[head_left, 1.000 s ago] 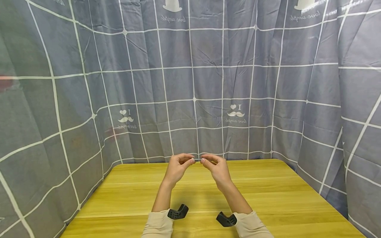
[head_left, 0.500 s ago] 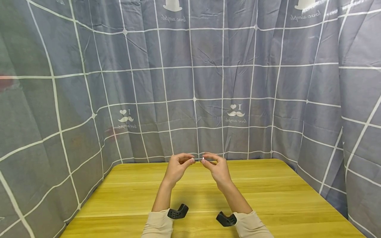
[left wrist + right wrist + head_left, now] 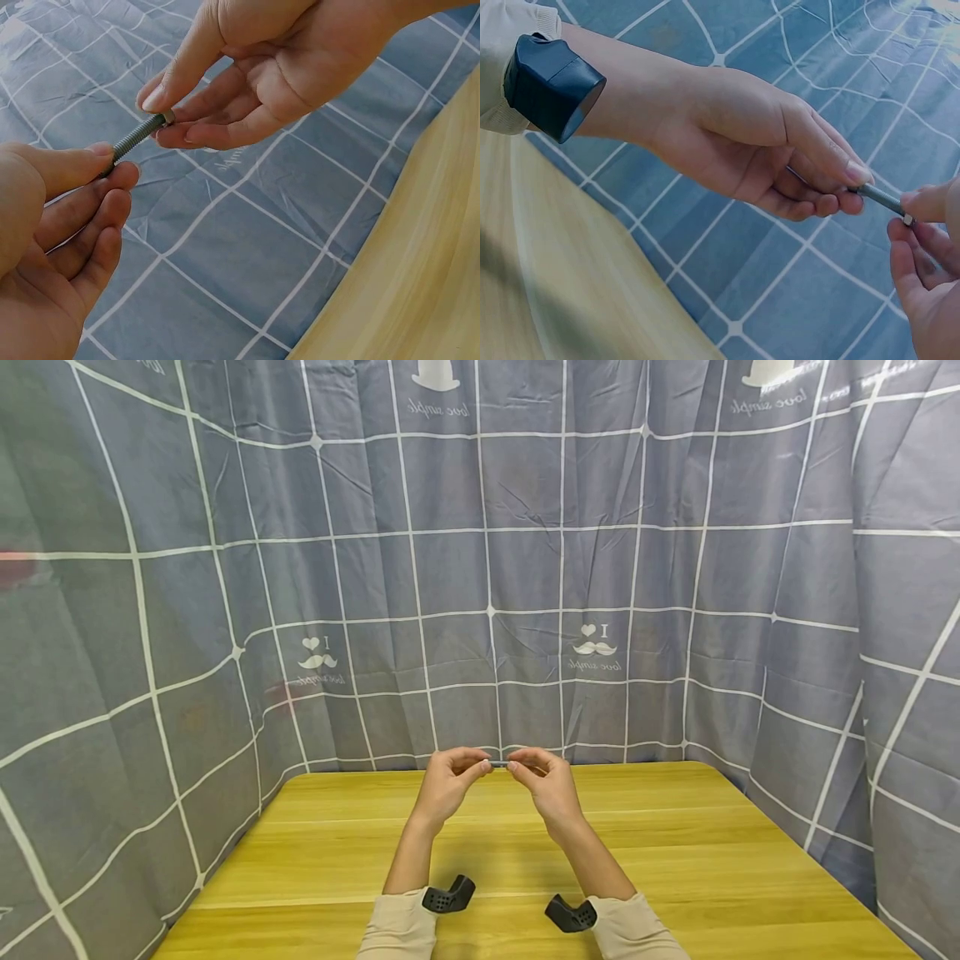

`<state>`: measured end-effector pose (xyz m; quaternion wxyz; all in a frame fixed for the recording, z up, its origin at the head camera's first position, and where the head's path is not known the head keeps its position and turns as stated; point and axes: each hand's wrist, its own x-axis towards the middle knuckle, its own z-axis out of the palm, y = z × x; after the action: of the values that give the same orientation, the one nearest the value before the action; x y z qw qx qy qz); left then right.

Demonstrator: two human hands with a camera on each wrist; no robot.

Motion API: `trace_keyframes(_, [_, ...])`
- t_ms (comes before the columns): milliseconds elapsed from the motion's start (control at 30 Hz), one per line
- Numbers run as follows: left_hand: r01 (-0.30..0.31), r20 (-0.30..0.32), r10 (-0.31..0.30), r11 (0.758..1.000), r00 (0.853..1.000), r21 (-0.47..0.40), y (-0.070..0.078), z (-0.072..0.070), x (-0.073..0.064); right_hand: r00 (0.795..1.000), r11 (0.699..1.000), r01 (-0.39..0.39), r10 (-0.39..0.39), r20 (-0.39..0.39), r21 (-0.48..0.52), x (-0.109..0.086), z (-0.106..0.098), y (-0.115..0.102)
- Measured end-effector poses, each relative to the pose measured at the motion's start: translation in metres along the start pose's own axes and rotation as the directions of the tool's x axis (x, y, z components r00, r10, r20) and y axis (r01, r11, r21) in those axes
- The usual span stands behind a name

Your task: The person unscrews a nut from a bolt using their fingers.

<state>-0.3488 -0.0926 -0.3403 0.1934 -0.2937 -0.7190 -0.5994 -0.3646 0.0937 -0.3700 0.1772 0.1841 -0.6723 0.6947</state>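
Observation:
A grey threaded metal bolt (image 3: 136, 137) stretches between my two hands, raised over the far part of the table. My left hand (image 3: 444, 785) pinches one end between thumb and fingertips, which hide that end. At the other end sits a small metal hex nut (image 3: 908, 220), partly covered by the fingers. My right hand (image 3: 553, 787) pinches there, its thumb lying over the bolt right beside the nut. In the left wrist view the thread shows plainly between the two sets of fingertips.
A yellow wood-grain table (image 3: 495, 860) lies under my forearms. Grey curtain (image 3: 525, 568) with white grid lines encloses its back and sides. Black devices sit on both wrists, such as the left wrist camera (image 3: 448, 894), over light sleeves.
Half a second ago my right fingers were spread a little apart, baring a bright spot at the bolt's end; now they are closed over it again. The left hand has kept its place.

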Motion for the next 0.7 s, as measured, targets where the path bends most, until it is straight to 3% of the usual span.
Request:
trace_keyframes(233, [0.001,0.006,-0.001,1.0,1.0,-0.016,-0.0007,0.0001,0.0001,1.0,0.999,-0.019,0.018,-0.01,-0.033,-0.0008,-0.0011,-0.0009])
trace_keyframes(533, [0.005,0.003,-0.005,1.0,1.0,-0.01,-0.0006,-0.0001,0.0006,0.999,1.0,-0.004,0.003,0.041,0.022,-0.0003,-0.0023,0.0003])
trace_keyframes(700, [0.003,0.002,-0.003,1.0,1.0,0.0,0.0002,0.0006,0.0007,1.0,1.0,0.016,-0.016,0.026,0.024,-0.0003,-0.0027,0.0008])
